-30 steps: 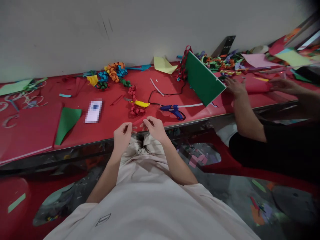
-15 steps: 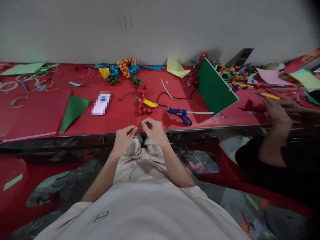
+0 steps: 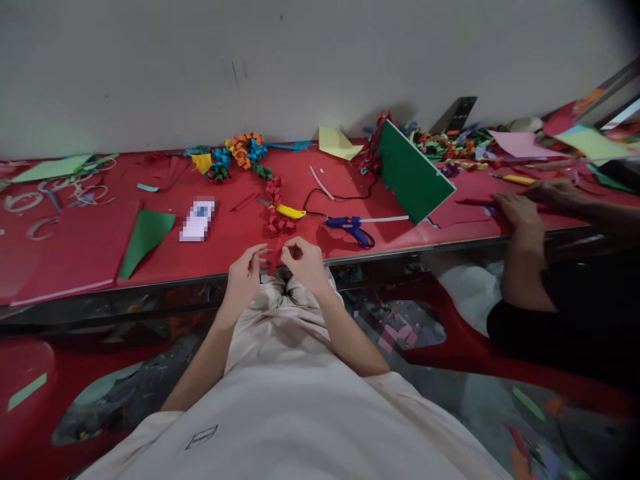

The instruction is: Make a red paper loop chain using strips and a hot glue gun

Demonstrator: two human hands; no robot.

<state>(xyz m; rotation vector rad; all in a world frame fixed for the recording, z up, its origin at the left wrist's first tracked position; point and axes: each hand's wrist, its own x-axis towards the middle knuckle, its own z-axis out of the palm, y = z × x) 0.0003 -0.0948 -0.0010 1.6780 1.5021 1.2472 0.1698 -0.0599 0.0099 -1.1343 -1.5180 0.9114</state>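
A red paper strip (image 3: 273, 259) hangs at the table's front edge, its upper part pinched between thumb and finger of my right hand (image 3: 307, 268). Just left of the strip, my left hand (image 3: 243, 277) has its fingers apart, with nothing seen in them. Beyond my hands lies the red end of a folded paper chain (image 3: 281, 225), which runs back through green, blue and orange parts. A yellow utility knife (image 3: 291, 211) rests across the red part. To the right is a blue glue gun (image 3: 350, 230) with a white glue stick in its back.
A phone (image 3: 198, 220), a green paper piece (image 3: 149, 241) and a red board (image 3: 75, 250) lie to the left. A green board (image 3: 413, 173) leans at right. Further right, a co-worker's hands (image 3: 520, 208) press on red paper. Scraps and coloured chains line the wall.
My left fingers have come off the red strip and opened; the strip now hangs from my right hand. The co-worker's hands have lowered onto the red paper. The view has shifted slightly.
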